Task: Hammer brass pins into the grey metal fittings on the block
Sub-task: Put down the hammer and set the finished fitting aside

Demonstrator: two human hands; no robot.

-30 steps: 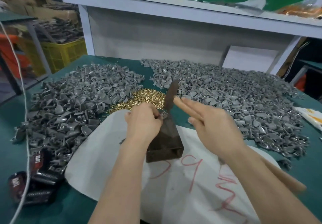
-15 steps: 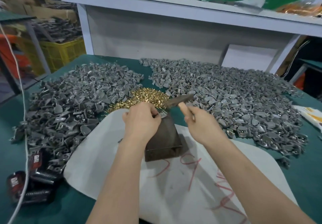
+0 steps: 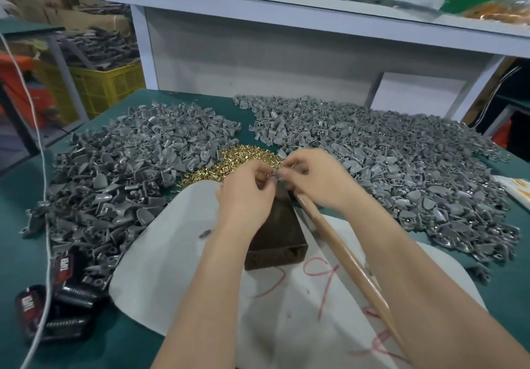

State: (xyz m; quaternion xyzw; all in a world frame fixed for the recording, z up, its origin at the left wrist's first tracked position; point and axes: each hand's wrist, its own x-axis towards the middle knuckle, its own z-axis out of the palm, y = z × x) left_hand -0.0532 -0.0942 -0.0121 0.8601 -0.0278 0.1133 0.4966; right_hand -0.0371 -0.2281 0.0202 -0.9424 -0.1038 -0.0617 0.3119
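A dark brown block (image 3: 275,233) stands on a white sheet (image 3: 172,268) at the table's middle. My left hand (image 3: 246,196) is over the block's far top end, fingers pinching a small grey fitting (image 3: 277,178) that is mostly hidden. My right hand (image 3: 318,179) meets it there, fingertips at the same fitting. It also holds the hammer, whose wooden handle (image 3: 344,254) slants down along my right forearm; the hammer head is hidden under the hands. A heap of brass pins (image 3: 229,162) lies just behind the hands.
Big heaps of grey fittings lie left (image 3: 120,173) and right (image 3: 401,173) on the green table. Black and red packets (image 3: 57,297) sit at the front left beside a white cord (image 3: 43,167). A white shelf (image 3: 286,15) rises behind; a yellow crate (image 3: 109,84) stands far left.
The hammer was raised, then swung down over the block. Now my right hand has closed in on my left at the block's top, and the handle trails toward me.
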